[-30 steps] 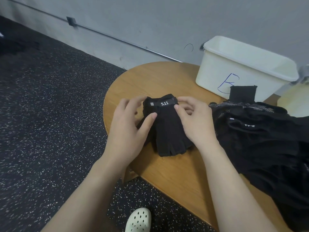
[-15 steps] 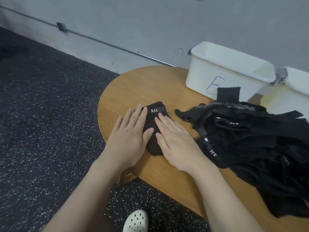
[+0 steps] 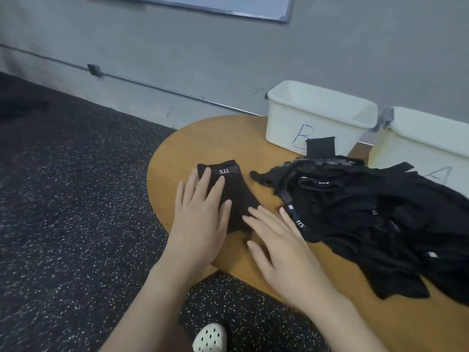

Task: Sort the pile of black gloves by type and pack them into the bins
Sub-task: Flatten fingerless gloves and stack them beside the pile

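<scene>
A black glove (image 3: 234, 189) lying flat on the table shows "5.11" in white on its cuff band. The nearer white bin (image 3: 314, 123) has a blue handwritten "B" on its front. The farther bin (image 3: 429, 146) carries a pencilled "A".

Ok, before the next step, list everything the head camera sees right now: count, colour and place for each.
5.11 glove: one flattened bundle, black, on the table's left end under the hands.
Glove pile: one heap, count unclear, black, on the table right of the bundle.
Bin B: one, white, at the table's back, behind the pile.
Bin A: one, white, right of bin B, partly cut off.
Table: one, wooden, rounded end.
Floor: dark, speckled.
Whiteboard: one, on the grey wall, top edge.
Shoe: one, white, perforated, bottom edge.
Left hand: flat on the glove.
Right hand: open, fingers at the glove's lower edge.
</scene>
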The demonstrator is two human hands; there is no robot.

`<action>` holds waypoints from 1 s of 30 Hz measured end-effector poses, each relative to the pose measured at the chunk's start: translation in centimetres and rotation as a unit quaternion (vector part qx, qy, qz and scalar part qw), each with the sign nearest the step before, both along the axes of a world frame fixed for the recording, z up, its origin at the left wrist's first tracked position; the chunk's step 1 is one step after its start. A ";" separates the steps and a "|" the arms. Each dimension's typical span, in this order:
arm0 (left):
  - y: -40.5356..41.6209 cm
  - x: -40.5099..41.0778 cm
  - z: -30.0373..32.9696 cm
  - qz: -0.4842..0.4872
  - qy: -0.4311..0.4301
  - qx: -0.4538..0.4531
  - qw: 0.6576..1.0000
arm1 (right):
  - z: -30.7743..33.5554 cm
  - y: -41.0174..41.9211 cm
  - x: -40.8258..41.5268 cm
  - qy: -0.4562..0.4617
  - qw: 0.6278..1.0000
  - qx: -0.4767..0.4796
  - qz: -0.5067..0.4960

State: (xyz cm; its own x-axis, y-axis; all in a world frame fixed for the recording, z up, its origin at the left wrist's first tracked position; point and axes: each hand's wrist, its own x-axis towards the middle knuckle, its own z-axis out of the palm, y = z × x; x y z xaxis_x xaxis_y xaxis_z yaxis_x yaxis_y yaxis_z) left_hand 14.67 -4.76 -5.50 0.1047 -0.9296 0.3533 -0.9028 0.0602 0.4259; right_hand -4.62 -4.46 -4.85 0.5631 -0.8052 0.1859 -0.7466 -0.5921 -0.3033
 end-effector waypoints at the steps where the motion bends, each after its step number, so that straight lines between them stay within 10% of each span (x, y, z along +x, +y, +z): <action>1: 0.1 -1.1 0.3 -0.025 -0.002 -0.022 0.999 | 0.1 0.3 -1.5 -0.013 1.000 -0.020 -0.019; 11: -0.8 -13.3 -0.1 -0.195 -0.021 -0.007 0.980 | -0.6 3.5 -17.4 -0.086 0.957 -0.082 -0.264; 30: -2.1 -12.5 -0.9 -0.227 -0.008 0.029 0.974 | -1.4 0.4 -18.1 -0.158 0.956 -0.077 -0.235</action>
